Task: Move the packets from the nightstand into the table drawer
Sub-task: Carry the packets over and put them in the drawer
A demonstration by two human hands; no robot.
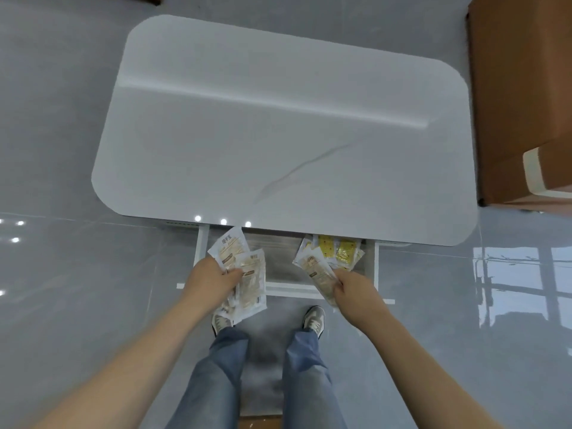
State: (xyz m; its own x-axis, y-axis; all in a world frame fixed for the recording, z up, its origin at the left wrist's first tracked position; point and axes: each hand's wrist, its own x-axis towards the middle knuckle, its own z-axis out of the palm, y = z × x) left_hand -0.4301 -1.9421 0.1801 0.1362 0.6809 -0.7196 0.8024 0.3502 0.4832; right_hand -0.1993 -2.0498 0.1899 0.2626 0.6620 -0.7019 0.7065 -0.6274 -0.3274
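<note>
The white table's drawer (278,287) stands pulled open below the table's near edge. My left hand (210,280) grips a fan of pale beige packets (247,274) over the drawer's left end. My right hand (353,289) pinches several beige packets (315,267) above the drawer's right end. Yellow packets (337,250) lie in the drawer's right corner, partly under the tabletop.
The white marble-look tabletop (278,134) fills the middle of the view. A brown wooden cabinet (523,97) stands at the right. Glossy grey floor tiles surround the table. My feet in grey shoes (314,317) stand just in front of the drawer.
</note>
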